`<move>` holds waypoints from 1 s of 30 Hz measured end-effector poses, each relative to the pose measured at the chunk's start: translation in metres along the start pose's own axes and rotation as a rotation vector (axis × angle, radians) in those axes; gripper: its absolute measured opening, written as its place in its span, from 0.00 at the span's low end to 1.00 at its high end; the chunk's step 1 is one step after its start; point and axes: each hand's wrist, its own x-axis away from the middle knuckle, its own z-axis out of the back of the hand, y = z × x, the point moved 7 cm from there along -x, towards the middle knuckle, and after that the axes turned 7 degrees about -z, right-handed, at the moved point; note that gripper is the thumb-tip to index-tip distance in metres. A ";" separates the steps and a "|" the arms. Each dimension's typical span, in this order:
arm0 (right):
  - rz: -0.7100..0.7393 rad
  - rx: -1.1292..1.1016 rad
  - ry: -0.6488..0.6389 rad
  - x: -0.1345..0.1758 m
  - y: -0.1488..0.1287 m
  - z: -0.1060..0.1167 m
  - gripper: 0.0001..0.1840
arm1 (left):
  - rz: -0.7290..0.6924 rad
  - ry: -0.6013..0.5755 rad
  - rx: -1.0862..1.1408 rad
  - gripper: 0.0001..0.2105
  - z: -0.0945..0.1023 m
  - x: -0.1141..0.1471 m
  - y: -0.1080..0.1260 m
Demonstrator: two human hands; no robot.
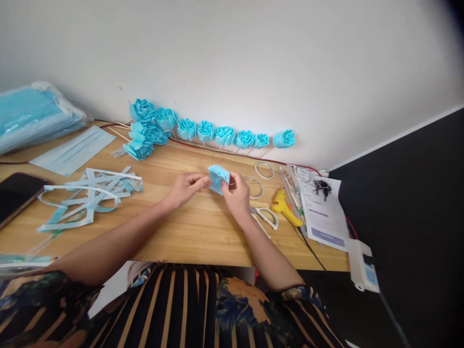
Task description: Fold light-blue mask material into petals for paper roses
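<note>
A small stack of folded blue mask fabric [217, 178] is held up over the middle of the wooden table. My right hand [236, 193] grips it from the right, thumb across the front and fingers behind. At its left edge, the thumb and fingertips of my left hand [186, 188] are pinched together on the fabric. Close to my right hand lie white-handled scissors [266, 217] and a ring-shaped tape roll [254, 187]. A yellow glue gun [285, 208] rests farther right, its cord running over the table's front edge.
Several blue fabric roses [224, 136] on sticks line the wall. To the left are cut strips [90, 195], a flat mask piece [72, 151], a bag of masks [32, 116] and a phone [20, 195]. Keys [322, 188] lie on a printed paper [324, 217] at right, near a power strip [363, 266].
</note>
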 end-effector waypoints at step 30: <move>-0.140 -0.253 -0.311 -0.001 0.007 -0.012 0.20 | 0.070 -0.032 0.278 0.16 -0.009 -0.003 -0.015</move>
